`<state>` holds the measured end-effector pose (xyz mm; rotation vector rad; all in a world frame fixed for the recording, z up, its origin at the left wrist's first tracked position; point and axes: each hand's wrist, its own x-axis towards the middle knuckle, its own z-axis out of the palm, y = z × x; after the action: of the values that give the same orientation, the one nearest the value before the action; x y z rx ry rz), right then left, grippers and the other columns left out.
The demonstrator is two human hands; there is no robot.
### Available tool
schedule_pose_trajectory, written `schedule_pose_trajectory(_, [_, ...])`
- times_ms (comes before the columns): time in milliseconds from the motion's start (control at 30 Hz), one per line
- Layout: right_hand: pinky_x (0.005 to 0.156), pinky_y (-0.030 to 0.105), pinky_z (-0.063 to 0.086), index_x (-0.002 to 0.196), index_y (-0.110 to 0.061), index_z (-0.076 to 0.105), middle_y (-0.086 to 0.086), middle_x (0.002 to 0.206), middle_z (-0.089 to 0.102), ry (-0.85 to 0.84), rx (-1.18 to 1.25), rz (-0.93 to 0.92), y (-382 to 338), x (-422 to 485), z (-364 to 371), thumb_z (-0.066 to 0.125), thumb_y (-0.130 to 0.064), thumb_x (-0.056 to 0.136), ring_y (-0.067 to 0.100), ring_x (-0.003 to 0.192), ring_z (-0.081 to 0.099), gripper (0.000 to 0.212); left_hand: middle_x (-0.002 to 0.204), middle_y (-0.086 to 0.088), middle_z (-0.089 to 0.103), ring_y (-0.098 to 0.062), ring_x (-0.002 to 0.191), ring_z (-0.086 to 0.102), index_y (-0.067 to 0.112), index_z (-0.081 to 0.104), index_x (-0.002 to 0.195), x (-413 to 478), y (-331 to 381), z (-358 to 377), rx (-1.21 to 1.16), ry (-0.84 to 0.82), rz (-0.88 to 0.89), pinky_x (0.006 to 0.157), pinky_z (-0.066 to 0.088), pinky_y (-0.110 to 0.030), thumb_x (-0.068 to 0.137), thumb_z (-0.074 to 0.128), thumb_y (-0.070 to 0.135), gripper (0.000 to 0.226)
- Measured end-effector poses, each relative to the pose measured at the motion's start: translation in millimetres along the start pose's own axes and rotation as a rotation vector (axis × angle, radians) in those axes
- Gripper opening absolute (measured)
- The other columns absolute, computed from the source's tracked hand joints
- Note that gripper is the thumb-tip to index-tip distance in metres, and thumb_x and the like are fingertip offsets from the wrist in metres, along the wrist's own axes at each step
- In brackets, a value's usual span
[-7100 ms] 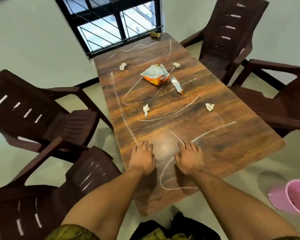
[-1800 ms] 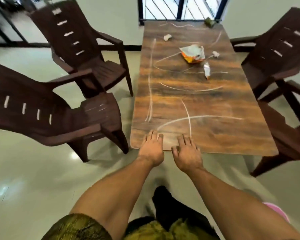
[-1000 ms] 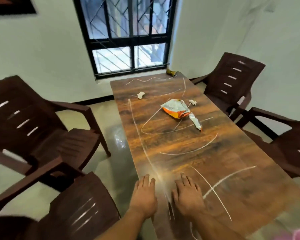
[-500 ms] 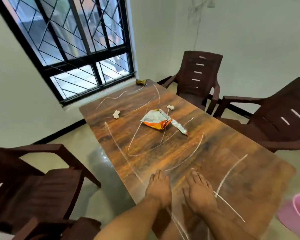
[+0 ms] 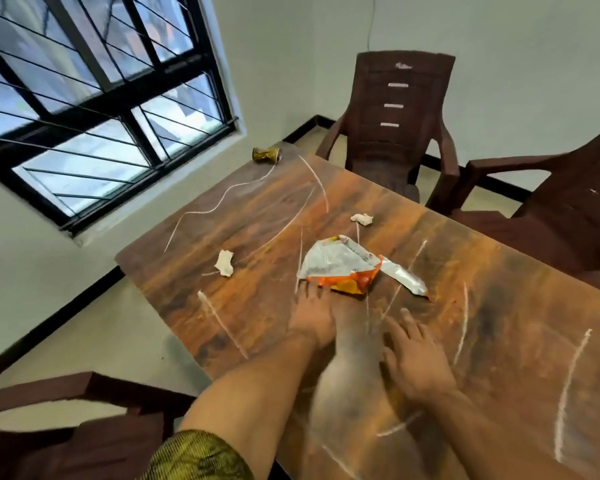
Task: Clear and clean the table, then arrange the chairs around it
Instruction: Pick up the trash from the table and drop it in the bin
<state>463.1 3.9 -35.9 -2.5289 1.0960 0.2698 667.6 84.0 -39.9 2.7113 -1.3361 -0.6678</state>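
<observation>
A wooden table (image 5: 243, 306) streaked with white chalk lines fills the middle of the view. An empty orange and silver snack wrapper (image 5: 343, 268) lies at its centre. My left hand (image 5: 312, 317) is flat on the wood, fingertips at the wrapper's near edge. My right hand (image 5: 414, 355) rests open on the table to the right, short of a torn silver wrapper strip (image 5: 404, 280). Two crumpled white paper balls lie farther off, one on the left (image 5: 225, 263), one beyond the wrapper (image 5: 362, 218). A crushed brass-coloured can (image 5: 266, 155) sits at the far corner.
Two brown plastic chairs stand on the right side, one at the far corner (image 5: 395, 112), one nearer (image 5: 551, 216). Another chair's arm (image 5: 66, 410) shows at lower left. A barred window (image 5: 84, 81) faces the table's far end.
I have leaned in over the table. Both hands slid forward along the wood, and my left hand now reaches the wrapper's edge. The pink bucket has left the view.
</observation>
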Motion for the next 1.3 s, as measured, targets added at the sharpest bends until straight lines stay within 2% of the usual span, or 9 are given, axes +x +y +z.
schedule_pose_trajectory(100, [0.111, 0.050, 0.034, 0.154, -0.032, 0.023, 0.009, 0.166, 0.011, 0.088, 0.032, 0.145, -41.6, 46.9, -3.5, 0.045, -0.045, 0.098, 0.034, 0.141, 0.036, 0.062, 0.166, -0.021, 0.008, -0.047, 0.147, 0.022, 0.017, 0.023, 0.158, 45.6, -61.3, -27.6, 0.034, -0.032, -0.146, 0.117, 0.028, -0.059, 0.097, 0.046, 0.020, 0.066])
schedule_pose_trajectory(200, [0.102, 0.053, 0.041, 0.156, -0.031, 0.019, 0.012, 0.166, 0.006, 0.209, 0.104, 0.270, -68.0, 89.3, -12.7, 0.058, -0.044, 0.092, 0.041, 0.135, 0.042, 0.076, 0.167, -0.022, 0.000, -0.051, 0.150, 0.012, 0.015, 0.021, 0.158, 81.0, -120.4, -50.2, 0.089, -0.036, -0.255, 0.116, 0.025, -0.064, 0.094, 0.048, 0.017, 0.070])
schedule_pose_trajectory(267, [0.098, 0.052, 0.045, 0.156, -0.033, 0.017, 0.010, 0.166, -0.002, 0.200, 0.122, 0.263, -76.6, 114.1, -15.4, 0.063, -0.044, 0.089, 0.043, 0.134, 0.042, 0.082, 0.168, -0.020, -0.007, -0.052, 0.150, 0.007, 0.019, 0.012, 0.161, 99.2, -157.1, -55.4, 0.103, -0.034, -0.284, 0.115, 0.021, -0.068, 0.096, 0.042, 0.019, 0.071])
schedule_pose_trajectory(367, [0.100, 0.049, 0.046, 0.154, -0.036, 0.023, 0.006, 0.167, -0.004, 0.089, 0.110, 0.253, -85.4, 145.7, -15.8, 0.065, -0.034, 0.087, 0.040, 0.133, 0.045, 0.079, 0.167, -0.017, 0.007, -0.051, 0.145, 0.021, 0.025, 0.019, 0.160, 118.7, -199.1, -56.0, 0.059, -0.076, -0.282, 0.112, 0.032, -0.063, 0.099, 0.039, 0.022, 0.064])
schedule_pose_trajectory(500, [0.101, 0.043, 0.044, 0.140, -0.023, 0.049, 0.011, 0.157, 0.029, 0.036, 0.120, 0.280, -96.3, 159.6, -14.4, 0.060, -0.017, 0.089, 0.036, 0.127, 0.050, 0.052, 0.141, -0.017, 0.044, -0.040, 0.120, 0.051, 0.014, 0.057, 0.132, 126.6, -217.7, -54.7, 0.053, -0.001, -0.191, 0.098, 0.051, -0.053, 0.101, 0.039, 0.014, 0.036])
schedule_pose_trajectory(633, [0.101, 0.037, 0.043, 0.126, -0.012, 0.061, 0.007, 0.133, 0.055, 0.130, 0.199, 0.224, -97.9, 146.9, -14.9, 0.055, -0.006, 0.091, 0.029, 0.117, 0.055, 0.036, 0.133, -0.016, 0.048, -0.038, 0.117, 0.054, 0.008, 0.062, 0.125, 123.3, -205.6, -46.7, 0.032, 0.017, -0.117, 0.101, 0.050, -0.051, 0.101, 0.038, 0.008, 0.035])
schedule_pose_trajectory(933, [0.112, 0.032, 0.034, 0.130, -0.008, 0.062, 0.009, 0.140, 0.055, 0.302, 0.304, 0.227, -36.6, 53.0, -52.3, 0.058, -0.008, 0.092, 0.027, 0.129, 0.050, 0.038, 0.134, -0.019, 0.048, -0.039, 0.116, 0.059, 0.004, 0.060, 0.125, 88.4, -47.7, -42.2, 0.105, -0.002, 0.202, 0.096, 0.049, -0.048, 0.098, 0.046, 0.006, 0.031])
schedule_pose_trajectory(1200, [0.110, 0.040, 0.041, 0.123, -0.006, 0.067, 0.011, 0.137, 0.058, 0.529, 0.393, 0.321, 103.5, -116.6, -68.5, 0.063, -0.003, 0.086, 0.031, 0.125, 0.055, 0.037, 0.126, -0.014, 0.049, -0.038, 0.114, 0.059, 0.008, 0.063, 0.117, -15.5, 152.2, 7.6, 0.129, 0.001, 0.456, 0.090, 0.050, -0.047, 0.095, 0.051, 0.017, 0.027])
schedule_pose_trajectory(1300, [0.107, 0.035, 0.040, 0.120, -0.005, 0.068, 0.010, 0.134, 0.061, 0.624, 0.415, 0.368, 170.3, -195.2, -59.3, 0.064, 0.000, 0.084, 0.030, 0.121, 0.057, 0.036, 0.125, -0.014, 0.051, -0.038, 0.112, 0.061, 0.009, 0.062, 0.117, -67.8, 228.8, 37.7, 0.199, 0.031, 0.519, 0.087, 0.050, -0.045, 0.097, 0.051, 0.016, 0.024])
